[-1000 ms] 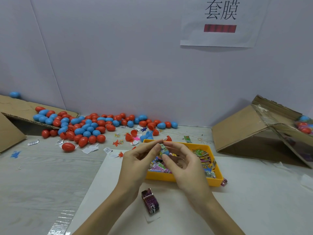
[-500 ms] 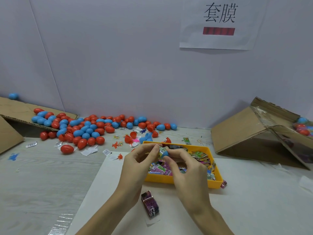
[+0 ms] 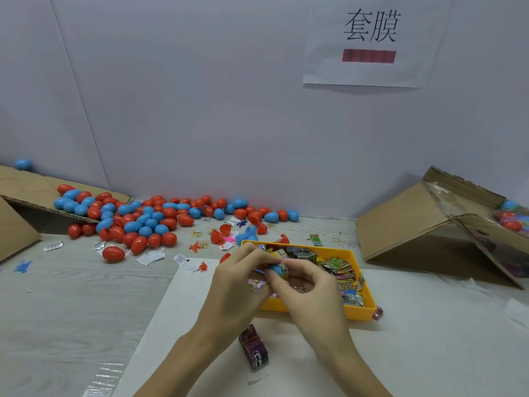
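Note:
My left hand (image 3: pixel 236 285) and my right hand (image 3: pixel 309 293) meet above the near left part of a yellow tray (image 3: pixel 363 312). Between their fingertips they pinch a small blue egg (image 3: pixel 277 269) with a printed film sleeve partly around it. The fingers hide most of the egg. The tray holds several printed sleeves (image 3: pixel 340 267). A purple and black sleeve stack (image 3: pixel 254 346) lies on the white sheet (image 3: pixel 429 353) just below my hands.
A heap of red and blue eggs (image 3: pixel 137 219) spreads over the table at the back left, partly on a cardboard flap (image 3: pixel 25 184). Loose egg halves and paper slips lie near the tray. A tilted cardboard box (image 3: pixel 423 227) stands at the right.
Both hands have sunk slightly lower over the tray, still pinching the egg. My fingers have shifted around it, and the sleeve covers more of the egg.

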